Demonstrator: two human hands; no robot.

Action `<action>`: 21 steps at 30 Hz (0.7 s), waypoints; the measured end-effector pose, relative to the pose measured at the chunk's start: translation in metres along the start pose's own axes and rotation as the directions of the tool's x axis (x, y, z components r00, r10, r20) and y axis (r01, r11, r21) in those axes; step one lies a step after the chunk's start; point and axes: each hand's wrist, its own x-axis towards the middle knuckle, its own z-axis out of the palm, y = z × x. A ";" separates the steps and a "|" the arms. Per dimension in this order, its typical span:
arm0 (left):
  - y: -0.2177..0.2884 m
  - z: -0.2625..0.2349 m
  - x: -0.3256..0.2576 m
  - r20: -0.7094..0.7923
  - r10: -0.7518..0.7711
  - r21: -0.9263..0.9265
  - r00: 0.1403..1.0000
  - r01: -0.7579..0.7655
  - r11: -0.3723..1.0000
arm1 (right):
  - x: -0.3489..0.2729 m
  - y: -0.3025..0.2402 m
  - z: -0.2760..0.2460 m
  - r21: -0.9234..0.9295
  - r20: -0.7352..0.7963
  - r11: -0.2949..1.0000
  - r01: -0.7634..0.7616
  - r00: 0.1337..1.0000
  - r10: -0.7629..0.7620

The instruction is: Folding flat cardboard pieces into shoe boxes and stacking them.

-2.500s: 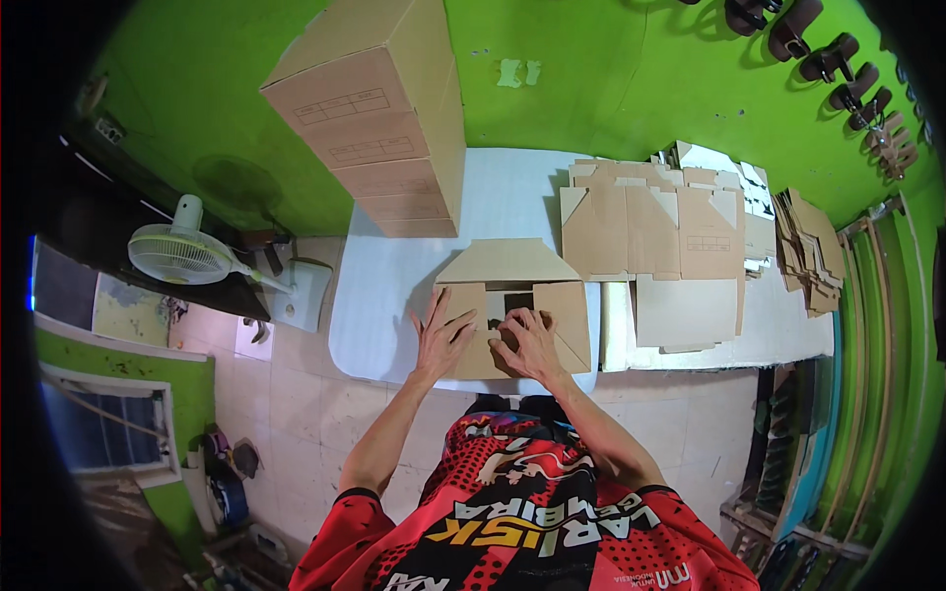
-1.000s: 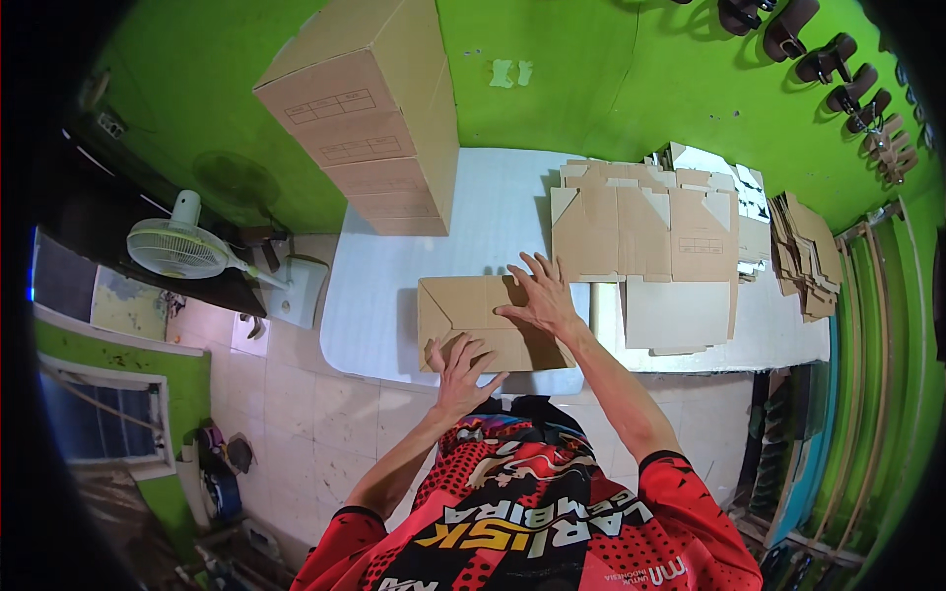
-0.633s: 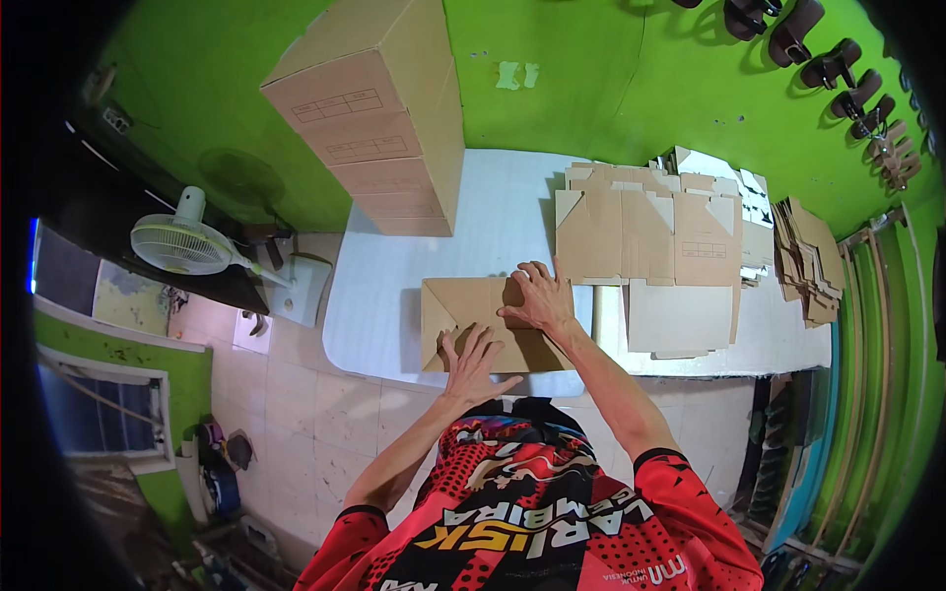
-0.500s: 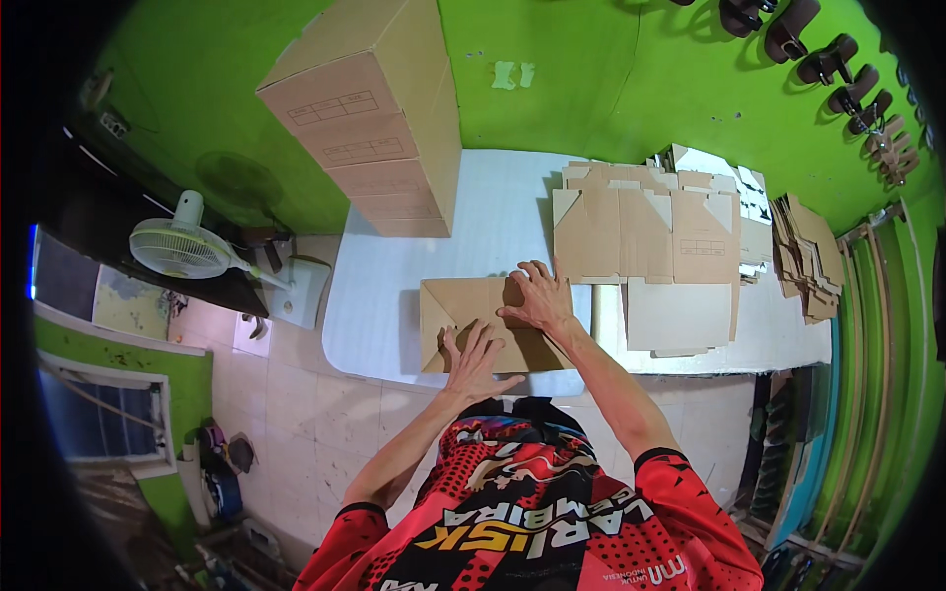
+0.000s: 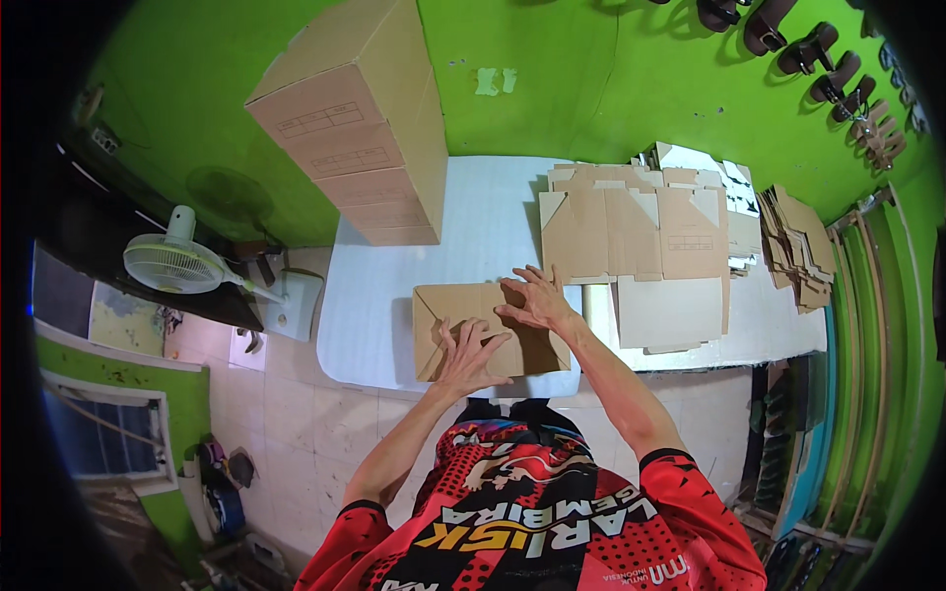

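A brown cardboard box point(image 5: 428, 335) lies near the front edge of the white table, with diagonal creases showing at its left end. My left hand point(image 5: 470, 357) rests over its near middle part, fingers spread and bent against the cardboard. At the box's far right part is my right hand point(image 5: 535, 299), its fingers apart and curved over the cardboard. Shadow darkens the cardboard between and below the two hands, so the fingertips' exact contact is hard to make out.
A tall stack of closed brown boxes point(image 5: 379, 148) stands at the table's back left. Flat cardboard blanks point(image 5: 601, 236) are piled to the right, with more leaning pieces point(image 5: 796, 246) beyond. A fan point(image 5: 175, 262) stands left of the white table point(image 5: 370, 340). Sandals point(image 5: 808, 49) hang on the green wall.
The whole view has shifted slightly. Both hands stay on the box in nearly the same places, and the left fingers have moved a little over the cardboard.
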 end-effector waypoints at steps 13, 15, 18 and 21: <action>-0.045 -0.021 -0.058 -0.144 -0.822 -0.548 0.552 0.647 0.530 | -0.037 0.029 0.009 0.472 -0.482 0.859 -0.200 0.757 0.441; -0.051 -0.020 -0.042 -0.015 -0.915 -0.764 0.404 0.586 0.271 | -0.038 0.047 0.025 0.504 -0.468 0.828 -0.246 0.728 0.502; -0.058 -0.022 -0.048 0.129 -0.829 -0.756 0.544 0.594 0.273 | -0.037 0.009 0.020 0.664 -0.085 0.686 -0.298 0.881 0.465; -0.060 -0.024 -0.045 0.275 -0.673 -0.751 0.687 0.591 0.296 | -0.041 0.008 0.020 0.652 -0.144 0.713 -0.258 0.881 0.451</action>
